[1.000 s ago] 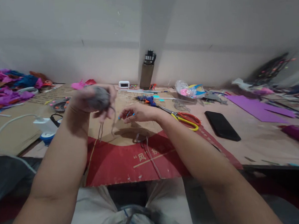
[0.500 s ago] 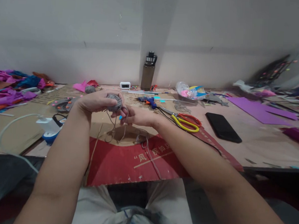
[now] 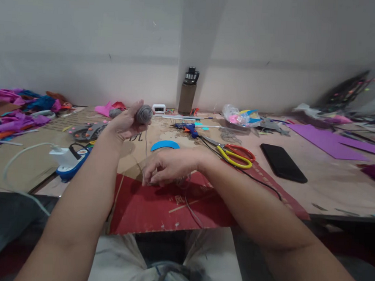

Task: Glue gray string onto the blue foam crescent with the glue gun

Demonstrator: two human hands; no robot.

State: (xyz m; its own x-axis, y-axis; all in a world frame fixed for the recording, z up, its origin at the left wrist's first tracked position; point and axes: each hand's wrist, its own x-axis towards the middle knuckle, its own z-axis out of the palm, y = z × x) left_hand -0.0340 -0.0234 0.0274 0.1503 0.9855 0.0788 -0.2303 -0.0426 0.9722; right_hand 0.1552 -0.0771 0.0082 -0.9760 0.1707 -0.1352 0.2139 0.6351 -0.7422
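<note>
A small ball of grey yarn rests in the fingers of my left hand, raised above the cardboard. From the ball a strand hangs down toward my right hand, which is low over the red part of the cardboard. Its fingers are curled together around the yarn strand, though the fingertips are partly hidden. Loose yarn trails beneath my right wrist toward the front edge. Just behind that hand lies a curved blue piece.
Yellow-and-red-handled scissors and a blue glue gun lie beyond my right wrist, its cord running right. A black phone is farther right. A bottle stands by the wall. At left sits a blue power strip with a charger.
My right hand has moved down and toward me, away from the ball, drawing out the strand. My left hand has lifted and turned slightly with the ball. The curved blue piece is now uncovered.
</note>
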